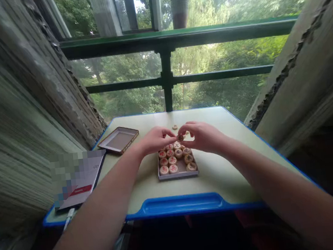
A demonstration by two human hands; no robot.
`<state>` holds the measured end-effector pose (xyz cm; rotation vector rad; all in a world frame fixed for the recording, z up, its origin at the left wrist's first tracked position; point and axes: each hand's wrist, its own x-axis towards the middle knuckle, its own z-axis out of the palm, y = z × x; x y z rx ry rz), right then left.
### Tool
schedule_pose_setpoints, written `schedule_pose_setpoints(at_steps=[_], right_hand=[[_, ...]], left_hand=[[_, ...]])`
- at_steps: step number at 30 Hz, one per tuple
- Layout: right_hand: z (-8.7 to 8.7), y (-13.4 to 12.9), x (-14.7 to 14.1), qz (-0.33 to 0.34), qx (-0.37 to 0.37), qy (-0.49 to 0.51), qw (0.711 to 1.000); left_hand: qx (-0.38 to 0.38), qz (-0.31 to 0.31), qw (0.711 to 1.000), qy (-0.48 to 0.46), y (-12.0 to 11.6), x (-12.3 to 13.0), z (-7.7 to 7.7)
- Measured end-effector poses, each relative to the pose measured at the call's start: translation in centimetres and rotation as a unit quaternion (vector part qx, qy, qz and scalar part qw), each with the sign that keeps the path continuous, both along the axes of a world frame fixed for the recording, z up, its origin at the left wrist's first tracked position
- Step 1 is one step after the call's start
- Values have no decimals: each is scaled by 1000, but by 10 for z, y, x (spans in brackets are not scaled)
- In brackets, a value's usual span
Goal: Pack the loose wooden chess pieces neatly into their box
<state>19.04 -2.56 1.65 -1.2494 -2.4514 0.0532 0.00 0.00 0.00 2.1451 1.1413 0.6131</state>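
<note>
Head view: pale-green tabletop w/ blue rim [235, 173] is set by dark-green railing [161, 40]; trees [219, 57] are seen outside. Small round wood-toned disc w/ dark marking [180, 138] is pinched in R hand [199, 136] at far end of shallow white-walled box [178, 175], part-filled w/ red- & black-marked round discs [172, 160]. L hand [156, 139] is held close; L grip can't be told.

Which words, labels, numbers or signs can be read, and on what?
"馬" in red: front-left piece in the box.
"兵" in red: middle piece beside it, and rear piece behind that.
"馬" in black: front-right piece.
Too small or blurred to read surely: remaining pieces, held piece, marks on the notebook and lid.
</note>
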Motion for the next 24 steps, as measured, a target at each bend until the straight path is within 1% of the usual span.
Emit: schedule_pose_setpoints(at_steps=[4, 8, 11, 13, 17, 20, 24], right_hand=[[-3, -1, -2, -13, 28, -7, 999], [-3, -3, -3, -20, 49, -9, 999], [0, -4, -2, -21, 46, -10, 999], [3, -5, -1, -13, 23, -17, 1000], [9, -10, -2, 39, -70, -66, 995], [10, -15, -5, 60, -110, -111, 986], [10, -20, -11, 61, -118, -144, 981]], left_hand=[[-15, 28, 999, -16, -1, 1, 1], [-47, 19, 997, -61, 1, 0, 0], [-66, 15, 995, -80, 3, -1, -1], [-56, 34, 994, -90, 6, -2, -3], [-6, 90, 991, -102, 14, -6, -6], [-4, 93, 992, -84, 16, -8, -7], [2, 84, 995, -61, 13, -5, -5]])
